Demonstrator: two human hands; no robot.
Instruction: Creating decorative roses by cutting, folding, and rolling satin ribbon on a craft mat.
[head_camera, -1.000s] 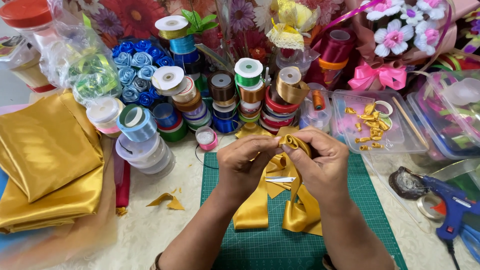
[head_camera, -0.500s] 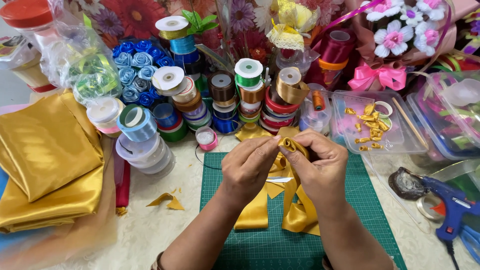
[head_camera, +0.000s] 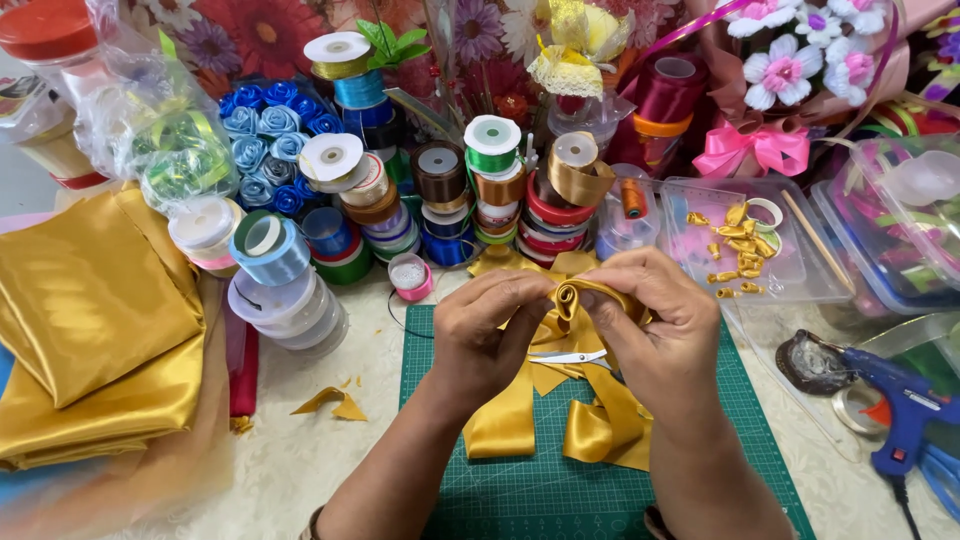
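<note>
- The gold satin ribbon is wide and shiny; its upper end is wound into a small rolled coil like a rosebud, while the loose length hangs below the hands and folds in loops on the green cutting mat.
- The left hand is curled, thumb and fingertips pinched onto the coil from its left side, wrist angled up from the lower edge of the view.
- The right hand is also closed on the coil, fingers wrapped over the ribbon from the right, knuckles raised.
- Small scissors lie on the mat just beneath and between the two hands.
- Beyond the fingertips stand stacked ribbon spools; a blue glue gun lies well off to the right hand's outer side.
</note>
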